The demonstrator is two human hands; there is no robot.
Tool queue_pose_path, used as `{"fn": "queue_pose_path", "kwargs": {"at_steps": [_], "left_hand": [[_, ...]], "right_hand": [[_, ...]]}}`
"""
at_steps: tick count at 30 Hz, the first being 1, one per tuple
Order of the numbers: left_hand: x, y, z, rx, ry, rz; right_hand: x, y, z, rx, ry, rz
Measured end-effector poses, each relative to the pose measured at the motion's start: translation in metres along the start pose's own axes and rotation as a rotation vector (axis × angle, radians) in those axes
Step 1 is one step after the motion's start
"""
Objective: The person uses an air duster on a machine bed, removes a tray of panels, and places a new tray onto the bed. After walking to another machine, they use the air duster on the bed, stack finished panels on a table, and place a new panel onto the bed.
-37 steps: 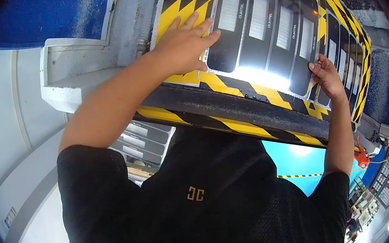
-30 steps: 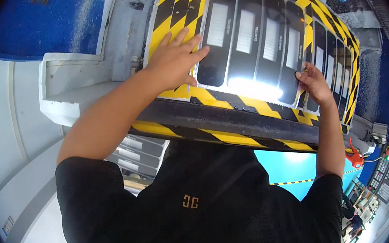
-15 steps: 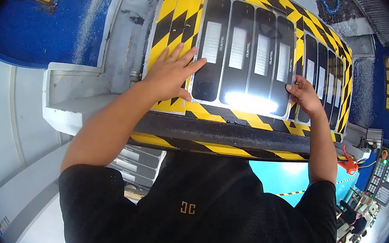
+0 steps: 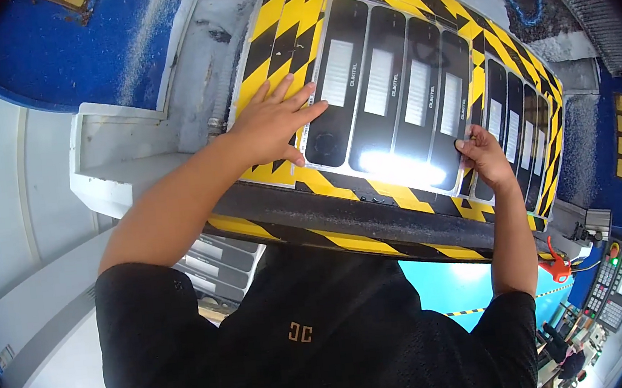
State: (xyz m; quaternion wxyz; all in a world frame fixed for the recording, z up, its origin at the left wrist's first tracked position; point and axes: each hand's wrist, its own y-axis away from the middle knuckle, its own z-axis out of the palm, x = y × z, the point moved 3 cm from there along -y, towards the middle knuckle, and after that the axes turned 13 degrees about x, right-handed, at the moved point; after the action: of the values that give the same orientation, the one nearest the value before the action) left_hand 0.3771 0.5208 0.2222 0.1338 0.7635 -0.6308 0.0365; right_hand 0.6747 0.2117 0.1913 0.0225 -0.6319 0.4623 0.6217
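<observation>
A clear-edged sheet of several long black panels (image 4: 372, 131), each with a pale rectangular window, lies on a bed covered in yellow-and-black striped tape (image 4: 267, 66). My left hand (image 4: 270, 125) rests flat with fingers spread, its fingertips over the sheet's left edge. At the sheet's lower right edge is my right hand (image 4: 485, 157), thumb on top of the black panel and fingers curled, pinching the edge. A second sheet of black panels (image 4: 497, 91) lies just right of it, partly behind my right hand. Glare whitens the lower part of the first sheet.
A dark ledge (image 4: 328, 211) runs along the bed's near side. More black panels (image 4: 220, 264) are below my left arm. An orange-red air gun (image 4: 558, 268) hangs at the right, near a machine control panel (image 4: 620, 283). A blue coiled hose (image 4: 527, 16) is at the far right.
The first sheet has slid slightly toward me and a little left. My right hand has shifted down slightly with it; my left hand stays almost in place.
</observation>
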Motion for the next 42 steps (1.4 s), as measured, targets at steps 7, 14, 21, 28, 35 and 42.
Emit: {"fn": "queue_pose_path", "kwargs": {"at_steps": [7, 14, 21, 28, 35, 42], "left_hand": [[0.002, -0.001, -0.006, -0.013, 0.002, -0.017], [0.004, 0.001, -0.005, 0.024, 0.012, -0.015], [-0.001, -0.003, 0.009, 0.071, 0.048, 0.040], [0.013, -0.002, -0.003, 0.011, -0.043, -0.064], [0.017, -0.003, -0.003, -0.011, -0.067, -0.111], [0.016, -0.002, -0.004, -0.004, -0.069, -0.107]], "right_hand": [[-0.010, 0.005, 0.007, 0.066, -0.049, 0.069], [-0.027, 0.014, 0.006, 0.247, 0.249, 0.069], [-0.009, 0.009, -0.006, 0.377, 0.743, -0.367], [-0.025, 0.012, 0.018, 0.396, 1.026, -0.309], [-0.022, 0.014, 0.017, 0.407, 1.073, -0.291], [-0.022, 0.015, 0.020, 0.422, 1.086, -0.268]]}}
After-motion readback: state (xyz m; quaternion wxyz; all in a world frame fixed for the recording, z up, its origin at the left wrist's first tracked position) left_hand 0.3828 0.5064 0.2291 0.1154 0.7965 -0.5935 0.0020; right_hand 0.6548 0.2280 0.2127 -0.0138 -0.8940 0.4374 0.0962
